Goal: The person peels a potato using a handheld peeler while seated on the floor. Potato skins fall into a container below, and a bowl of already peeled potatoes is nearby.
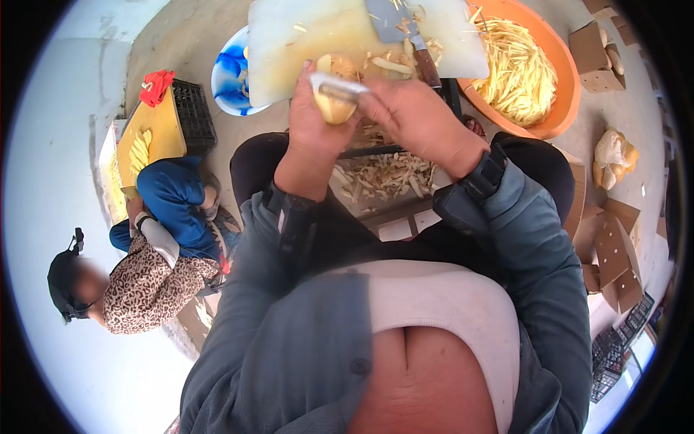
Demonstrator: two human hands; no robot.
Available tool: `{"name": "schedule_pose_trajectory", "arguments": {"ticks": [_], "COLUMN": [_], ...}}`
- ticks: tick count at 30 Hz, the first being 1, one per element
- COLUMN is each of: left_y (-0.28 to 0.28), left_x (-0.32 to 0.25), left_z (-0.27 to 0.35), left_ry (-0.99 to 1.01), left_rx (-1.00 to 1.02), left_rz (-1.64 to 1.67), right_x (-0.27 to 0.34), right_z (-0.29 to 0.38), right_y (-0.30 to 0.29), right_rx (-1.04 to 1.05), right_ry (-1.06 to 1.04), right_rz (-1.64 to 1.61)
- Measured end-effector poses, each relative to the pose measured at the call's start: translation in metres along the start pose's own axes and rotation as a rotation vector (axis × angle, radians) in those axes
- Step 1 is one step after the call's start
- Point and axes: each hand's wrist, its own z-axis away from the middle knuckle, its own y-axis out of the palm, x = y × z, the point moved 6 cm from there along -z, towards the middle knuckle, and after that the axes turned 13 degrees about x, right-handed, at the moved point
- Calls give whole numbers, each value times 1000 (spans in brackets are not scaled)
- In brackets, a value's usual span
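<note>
My left hand holds a partly peeled potato over the near edge of a white cutting board. In my right hand is a peeler, blurred, its head across the potato. Pale flesh shows on the potato's left side and brownish skin on its right. A cleaver with a wooden handle lies on the board, with peel strips beside it. Below the board, between my knees, is a heap of peelings.
An orange basin of cut potato strips stands right of the board, a blue and white basin left. Cardboard boxes and a bag of potatoes are at right. A co-worker sits at left by a yellow board.
</note>
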Motion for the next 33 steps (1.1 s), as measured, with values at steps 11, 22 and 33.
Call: {"name": "schedule_pose_trajectory", "arguments": {"ticks": [11,22,33], "left_y": [0,-9,-22], "left_x": [5,1,7], "left_z": [-1,1,3], "left_ry": [-86,-137,-136], "left_rx": [192,183,-59], "left_rz": [-105,-59,51], "right_x": [-23,-21,-2], "right_z": [-6,-7,2], "right_y": [-18,-3,22], "right_rx": [-102,-20,81], "right_ry": [71,91,26], "right_rz": [174,38,80]}}
